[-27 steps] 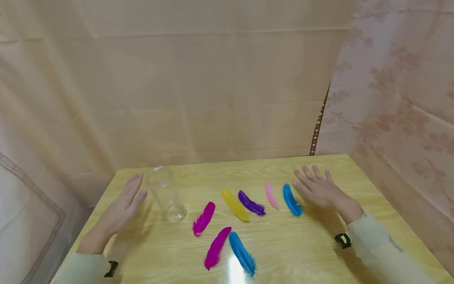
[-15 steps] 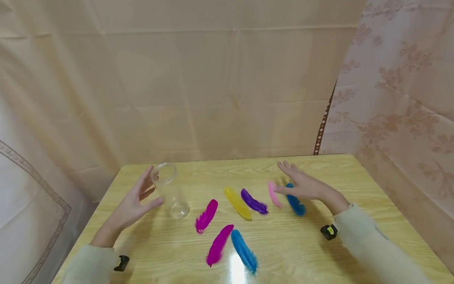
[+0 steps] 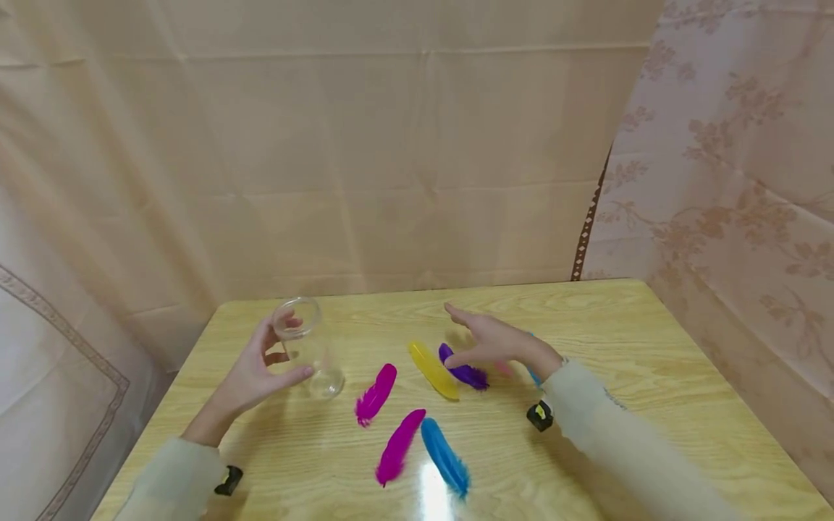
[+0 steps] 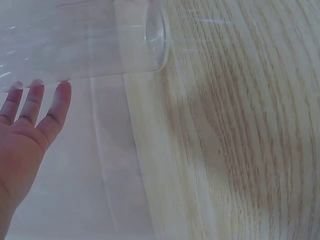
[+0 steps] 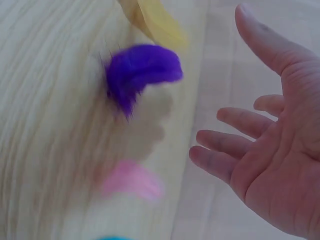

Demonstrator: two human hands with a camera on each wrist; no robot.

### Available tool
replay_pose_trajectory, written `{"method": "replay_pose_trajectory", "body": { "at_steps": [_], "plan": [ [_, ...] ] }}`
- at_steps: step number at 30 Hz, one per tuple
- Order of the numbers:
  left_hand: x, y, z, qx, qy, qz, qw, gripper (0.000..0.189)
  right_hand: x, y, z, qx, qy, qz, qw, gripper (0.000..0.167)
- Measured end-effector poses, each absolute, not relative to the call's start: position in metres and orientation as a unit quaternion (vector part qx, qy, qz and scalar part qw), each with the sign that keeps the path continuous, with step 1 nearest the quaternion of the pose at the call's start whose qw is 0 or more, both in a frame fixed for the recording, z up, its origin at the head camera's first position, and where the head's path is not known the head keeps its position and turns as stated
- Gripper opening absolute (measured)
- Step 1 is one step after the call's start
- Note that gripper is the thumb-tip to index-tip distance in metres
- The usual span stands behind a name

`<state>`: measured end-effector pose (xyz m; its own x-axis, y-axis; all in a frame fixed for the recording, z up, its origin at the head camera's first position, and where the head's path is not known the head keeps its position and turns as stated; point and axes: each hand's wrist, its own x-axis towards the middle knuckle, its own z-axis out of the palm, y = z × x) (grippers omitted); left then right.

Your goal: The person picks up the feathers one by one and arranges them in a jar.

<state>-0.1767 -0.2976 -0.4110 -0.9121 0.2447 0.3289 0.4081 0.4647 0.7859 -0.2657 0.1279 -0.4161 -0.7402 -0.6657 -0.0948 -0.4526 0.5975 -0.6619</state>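
A clear plastic cup stands upright on the table at the left in the head view. My left hand is spread around its left side, thumb toward the front. In the left wrist view, the fingertips are right at the cup wall, only slightly bent. My right hand hovers over the purple feather with thumb and fingers apart, holding nothing. Beside that feather lies a yellow feather. A pink feather shows below the purple one in the right wrist view, mostly hidden under the hand in the head view.
Two magenta feathers and a blue feather lie nearer the front of the wooden table. Another blue feather is mostly covered by the right forearm. Beige curtains hang behind the table's back edge.
My left hand has moved right and come around the cup, its thumb spreading. My right hand has swept left from beyond the far blue feather to above the purple one.
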Motion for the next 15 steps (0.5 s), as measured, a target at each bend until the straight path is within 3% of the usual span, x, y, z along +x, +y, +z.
{"method": "replay_pose_trajectory", "body": {
  "at_steps": [15],
  "plan": [
    [-0.184,-0.301,-0.421,-0.18,-0.852,-0.49,0.039,0.08,-0.27,0.069,-0.425,-0.323,0.896,-0.258,0.165,0.076]
  ]
}}
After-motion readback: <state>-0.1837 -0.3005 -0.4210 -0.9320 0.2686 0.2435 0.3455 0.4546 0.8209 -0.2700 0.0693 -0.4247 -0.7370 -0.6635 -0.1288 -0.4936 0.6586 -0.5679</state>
